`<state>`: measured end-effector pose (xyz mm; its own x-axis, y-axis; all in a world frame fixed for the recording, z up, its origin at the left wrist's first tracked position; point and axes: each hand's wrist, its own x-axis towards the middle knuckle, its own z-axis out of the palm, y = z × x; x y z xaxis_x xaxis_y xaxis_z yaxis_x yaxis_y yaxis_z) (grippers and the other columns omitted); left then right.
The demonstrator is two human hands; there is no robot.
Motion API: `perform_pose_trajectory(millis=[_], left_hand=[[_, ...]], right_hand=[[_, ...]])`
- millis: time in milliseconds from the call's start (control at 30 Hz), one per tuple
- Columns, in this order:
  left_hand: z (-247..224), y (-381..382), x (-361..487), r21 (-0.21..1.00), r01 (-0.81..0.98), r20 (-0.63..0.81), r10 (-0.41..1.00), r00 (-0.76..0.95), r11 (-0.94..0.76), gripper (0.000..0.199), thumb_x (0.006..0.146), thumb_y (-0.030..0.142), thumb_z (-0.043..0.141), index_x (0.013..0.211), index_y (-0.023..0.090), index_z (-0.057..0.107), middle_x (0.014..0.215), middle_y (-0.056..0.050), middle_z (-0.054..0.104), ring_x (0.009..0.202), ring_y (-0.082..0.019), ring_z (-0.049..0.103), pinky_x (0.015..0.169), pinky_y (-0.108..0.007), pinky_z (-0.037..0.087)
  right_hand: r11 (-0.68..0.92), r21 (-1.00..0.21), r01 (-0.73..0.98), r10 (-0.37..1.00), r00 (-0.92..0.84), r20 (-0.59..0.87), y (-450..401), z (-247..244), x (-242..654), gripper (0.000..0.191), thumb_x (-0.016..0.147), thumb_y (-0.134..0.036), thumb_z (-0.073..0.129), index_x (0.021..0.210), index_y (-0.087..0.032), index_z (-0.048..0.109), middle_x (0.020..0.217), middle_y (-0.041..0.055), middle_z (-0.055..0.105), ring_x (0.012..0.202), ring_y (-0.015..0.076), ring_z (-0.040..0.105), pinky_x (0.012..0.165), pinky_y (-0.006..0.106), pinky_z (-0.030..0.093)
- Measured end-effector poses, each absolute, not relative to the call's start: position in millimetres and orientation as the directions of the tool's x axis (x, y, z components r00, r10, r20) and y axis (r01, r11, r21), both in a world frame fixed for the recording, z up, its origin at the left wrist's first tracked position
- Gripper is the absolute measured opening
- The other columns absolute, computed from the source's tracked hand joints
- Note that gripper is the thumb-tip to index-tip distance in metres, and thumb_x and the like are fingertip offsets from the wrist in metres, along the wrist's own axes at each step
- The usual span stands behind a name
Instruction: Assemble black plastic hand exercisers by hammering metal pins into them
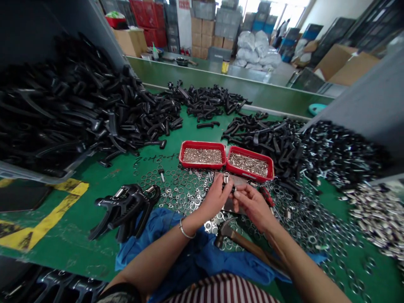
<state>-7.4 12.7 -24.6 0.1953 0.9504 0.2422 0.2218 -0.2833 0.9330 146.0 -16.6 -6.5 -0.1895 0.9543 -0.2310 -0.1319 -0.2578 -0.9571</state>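
My left hand [217,197] is closed around a small part with a metal spring [226,178] and a dark piece, above a metal plate [229,204]. Just to its right, my right hand [252,204] has its thumb and fingers pinched together at the dark piece [233,189]. Fingers hide most of this part. Two red trays, one with tiny metal bits [182,156] and one with small pins [272,169], stand beyond my hands. A hammer [235,236] lies on blue cloth [195,261] below them.
Black handles [142,113] are heaped at left and behind the trays. Assembled black grips [126,208] lie left of my forearm. Metal rings [293,227] cover the green table [94,214] around my hands. Screws [341,147] and metal cylinders [375,210] are piled at right.
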Motion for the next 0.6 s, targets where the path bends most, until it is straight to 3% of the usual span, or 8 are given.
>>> perform_pose_trajectory(millis=[67,133,233,300,367,467,533,600], left_hand=[[-22,13,-9,0.925,0.205,0.269,0.934,0.237,-0.319,0.019,0.101,0.035,0.039,0.103,0.02,0.051,0.101,-0.007,0.058,0.097,-0.02,0.056,0.092,-0.035,0.044],[-19,13,-11,0.9,0.189,0.326,0.895,0.304,-0.392,0.019,0.101,0.032,0.039,0.106,0.019,0.052,0.105,-0.008,0.058,0.101,-0.02,0.056,0.094,-0.035,0.043],[-18,12,-12,0.856,0.208,0.361,0.835,0.415,-0.474,0.019,0.1,0.032,0.041,0.106,0.019,0.055,0.105,-0.008,0.06,0.102,-0.021,0.055,0.095,-0.037,0.042],[-19,10,-11,0.869,0.228,0.309,0.842,0.443,-0.439,0.02,0.099,0.035,0.043,0.1,0.019,0.056,0.097,-0.006,0.061,0.094,-0.021,0.056,0.089,-0.036,0.044],[-19,8,-9,0.914,0.223,0.228,0.883,0.411,-0.34,0.024,0.099,0.039,0.044,0.097,0.019,0.057,0.09,-0.005,0.061,0.085,-0.019,0.056,0.083,-0.034,0.044],[-18,8,-9,0.984,0.102,0.103,0.939,0.327,-0.143,0.031,0.099,0.045,0.042,0.096,0.019,0.059,0.088,-0.004,0.063,0.076,-0.017,0.056,0.071,-0.029,0.045],[-18,9,-10,0.999,-0.034,0.049,0.961,0.271,-0.041,0.033,0.098,0.048,0.042,0.097,0.02,0.059,0.091,-0.004,0.065,0.077,-0.016,0.057,0.067,-0.026,0.045],[-19,11,-9,0.989,-0.145,0.012,0.975,0.223,0.022,0.032,0.097,0.049,0.045,0.096,0.019,0.058,0.093,-0.004,0.066,0.078,-0.015,0.057,0.069,-0.024,0.046]], right_hand=[[-0.133,-0.991,-0.004,0.982,-0.132,-0.132,-19,-9,148,0.026,0.083,-0.039,0.073,0.097,-0.023,0.058,0.07,-0.0032,0.066,0.055,0.0132,0.061,0.06,0.028,0.05],[-0.127,-0.992,0.002,0.98,-0.154,-0.125,-21,-11,150,0.024,0.084,-0.04,0.072,0.094,-0.024,0.057,0.07,-0.0033,0.066,0.053,0.0127,0.059,0.055,0.027,0.049],[-0.33,-0.925,-0.19,0.916,-0.302,-0.265,-25,-9,151,0.029,0.087,-0.047,0.067,0.088,-0.022,0.054,0.07,-0.0027,0.064,0.044,0.0081,0.047,0.04,0.021,0.039],[-0.449,-0.866,-0.221,0.851,-0.4,-0.339,-31,-5,151,0.036,0.091,-0.056,0.056,0.087,-0.02,0.055,0.063,-0.0032,0.06,0.04,0.0069,0.04,0.034,0.019,0.031],[-0.462,-0.885,-0.061,0.796,-0.469,-0.383,-37,-1,157,0.045,0.096,-0.06,0.042,0.095,-0.019,0.058,0.057,-0.0033,0.058,0.036,0.008,0.038,0.033,0.02,0.028],[-0.168,-0.882,0.441,0.895,-0.307,-0.324,-41,-1,189,0.041,0.096,-0.056,0.044,0.107,-0.021,0.062,0.066,0.0003,0.066,0.044,0.0126,0.052,0.044,0.024,0.04],[-0.029,-0.651,0.758,0.996,-0.037,-0.087,-37,-5,232,0.032,0.094,-0.049,0.052,0.107,-0.023,0.065,0.079,0.0028,0.07,0.063,0.017,0.062,0.062,0.029,0.048],[-0.131,-0.466,0.875,0.975,0.198,0.097,-27,-10,287,0.03,0.095,-0.043,0.047,0.106,-0.022,0.065,0.088,0.0064,0.071,0.077,0.0214,0.065,0.075,0.035,0.048]])
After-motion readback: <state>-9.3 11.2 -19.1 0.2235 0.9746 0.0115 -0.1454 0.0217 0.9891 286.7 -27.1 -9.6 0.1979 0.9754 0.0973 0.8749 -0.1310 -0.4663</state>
